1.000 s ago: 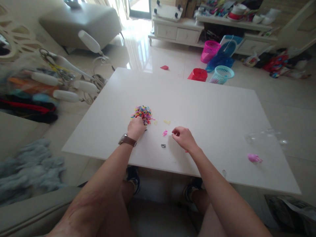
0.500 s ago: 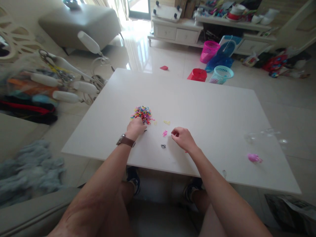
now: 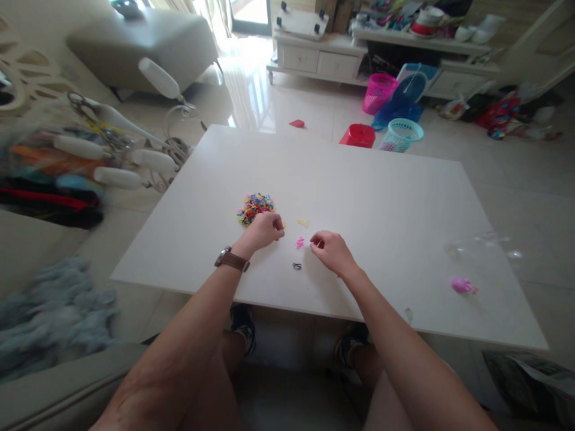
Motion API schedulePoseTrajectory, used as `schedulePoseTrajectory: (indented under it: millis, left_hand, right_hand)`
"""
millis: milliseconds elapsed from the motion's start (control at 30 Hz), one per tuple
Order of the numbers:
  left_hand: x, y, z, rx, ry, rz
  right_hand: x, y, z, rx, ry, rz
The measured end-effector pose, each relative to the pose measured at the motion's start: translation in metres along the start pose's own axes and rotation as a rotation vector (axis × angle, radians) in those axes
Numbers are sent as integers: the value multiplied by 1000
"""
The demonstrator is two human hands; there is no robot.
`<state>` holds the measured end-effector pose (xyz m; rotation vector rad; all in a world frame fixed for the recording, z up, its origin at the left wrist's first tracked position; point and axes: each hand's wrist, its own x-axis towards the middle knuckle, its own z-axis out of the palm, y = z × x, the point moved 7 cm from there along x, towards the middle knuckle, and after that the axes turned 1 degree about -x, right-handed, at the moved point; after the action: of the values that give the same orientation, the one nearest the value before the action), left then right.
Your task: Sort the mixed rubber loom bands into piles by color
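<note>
A pile of small multicoloured rubber bands [image 3: 254, 206] lies left of centre on the white table [image 3: 368, 197]. My left hand [image 3: 268, 230], a watch on its wrist, is just right of the pile with its fingers pinched; whatever they hold is too small to make out. Beside a little group of pink bands [image 3: 299, 242], my right hand [image 3: 331, 248] has thumb and fingertips together, and what is between them cannot be made out. Between the hands also lie yellow bands [image 3: 303, 222] and black bands [image 3: 297, 266]. A bit of red shows by my right wrist.
At the table's right are a pink bundle [image 3: 462, 286] and a clear plastic item [image 3: 471, 246]. A white lamp [image 3: 157, 78] with several shades stands beyond the left edge. Past the far edge are a red stool [image 3: 359, 136] and a light-blue basket [image 3: 401, 134].
My left hand has moved right, away from the pile and towards the pink bands. A dark band that showed by its fingers is no longer visible. My right hand has hardly moved.
</note>
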<state>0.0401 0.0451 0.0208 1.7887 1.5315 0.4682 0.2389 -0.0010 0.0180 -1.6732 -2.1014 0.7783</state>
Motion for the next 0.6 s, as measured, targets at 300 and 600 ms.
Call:
schedulePoseTrajectory:
  millis: [300,600]
  left_hand:
    - [0,31,23,-55,-55,230]
    - [2,29,30,-56,-82,246]
  right_hand:
    - [-2,-18,-3,195,95,-240]
    - [-3,-22,4,156,11,-286]
